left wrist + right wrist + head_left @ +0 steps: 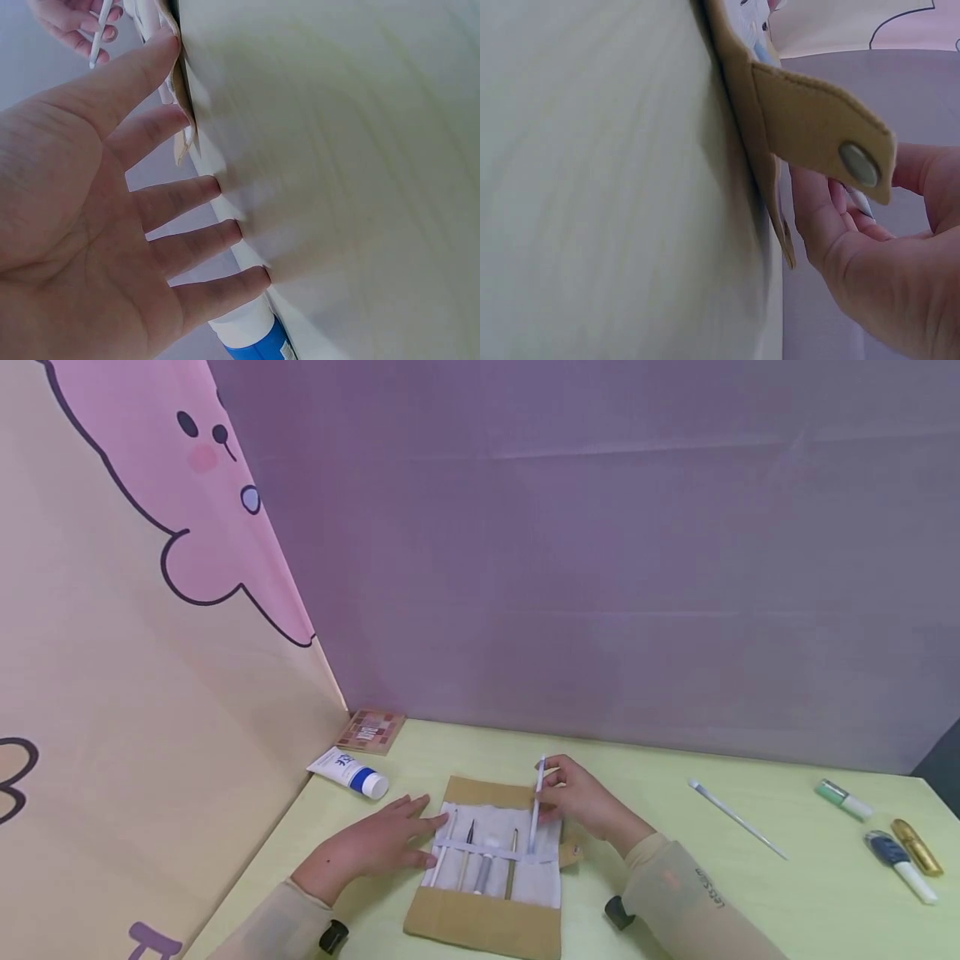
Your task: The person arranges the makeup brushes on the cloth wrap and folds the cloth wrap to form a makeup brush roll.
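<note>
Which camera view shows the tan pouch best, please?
The head view: it shows the pouch opened flat from above. The left wrist view gives mostly a partly covered edge; the right wrist view gives its side edge and snap tab up close.

On my head feed, taking its middle as the clock's centre, I read "Lets Slim" in dark letters along the right sleeve [678,902], between four and five o'clock. Toward eight, the flat palette [371,732] carries pale capitals that look like "BANK". Farther out at eight, the white tube [341,768] bears blue lettering too blurred for me to decipher.
</note>
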A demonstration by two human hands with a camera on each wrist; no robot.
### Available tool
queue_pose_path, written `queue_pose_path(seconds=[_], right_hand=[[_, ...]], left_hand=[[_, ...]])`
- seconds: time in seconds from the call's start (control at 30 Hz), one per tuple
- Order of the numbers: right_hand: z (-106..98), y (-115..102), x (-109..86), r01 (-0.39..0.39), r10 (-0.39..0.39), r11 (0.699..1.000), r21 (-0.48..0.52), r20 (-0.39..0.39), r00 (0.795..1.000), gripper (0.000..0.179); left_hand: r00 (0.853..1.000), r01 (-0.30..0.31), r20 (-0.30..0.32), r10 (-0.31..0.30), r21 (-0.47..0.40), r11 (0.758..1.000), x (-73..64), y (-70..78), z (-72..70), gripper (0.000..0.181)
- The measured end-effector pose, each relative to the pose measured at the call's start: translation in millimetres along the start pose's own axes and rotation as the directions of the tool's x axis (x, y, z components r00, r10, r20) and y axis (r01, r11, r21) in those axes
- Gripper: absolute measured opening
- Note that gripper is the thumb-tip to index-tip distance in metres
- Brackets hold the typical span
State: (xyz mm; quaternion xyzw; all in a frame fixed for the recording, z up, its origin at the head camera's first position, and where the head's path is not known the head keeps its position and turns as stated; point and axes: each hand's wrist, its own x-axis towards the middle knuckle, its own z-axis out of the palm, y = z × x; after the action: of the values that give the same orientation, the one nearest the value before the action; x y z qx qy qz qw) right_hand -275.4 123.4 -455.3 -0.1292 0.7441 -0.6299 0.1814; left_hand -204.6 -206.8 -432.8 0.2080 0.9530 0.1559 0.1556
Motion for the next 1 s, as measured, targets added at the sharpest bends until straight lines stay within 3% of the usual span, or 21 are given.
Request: queue_pose_path(seconds=[0.57,0.73,1.0], right_hand=[[7.0,-4.1,-6.2,-0.106,0.106,0.994,-0.008,-0.010,0.994,0.058],[7.3,-3.6,-8.1,-0.117,0.117,0.993,-0.019,0.019,0.993,0.065],[1.9,-2.6,-3.5,-0.121,0.121,0.993,-0.017,0.026,0.992,0.062]], left_hand=[[0.999,0.031,0.013,-0.031,0.012,0.999,1.9,4.2,-3.4,0.066],[0.999,0.036,0.017,-0.036,0.000,0.999,1.5,5.5,-1.9,0.066],[0.999,0.035,-0.004,-0.035,0.012,0.999,3.4,3.5,-2.7,0.066]])
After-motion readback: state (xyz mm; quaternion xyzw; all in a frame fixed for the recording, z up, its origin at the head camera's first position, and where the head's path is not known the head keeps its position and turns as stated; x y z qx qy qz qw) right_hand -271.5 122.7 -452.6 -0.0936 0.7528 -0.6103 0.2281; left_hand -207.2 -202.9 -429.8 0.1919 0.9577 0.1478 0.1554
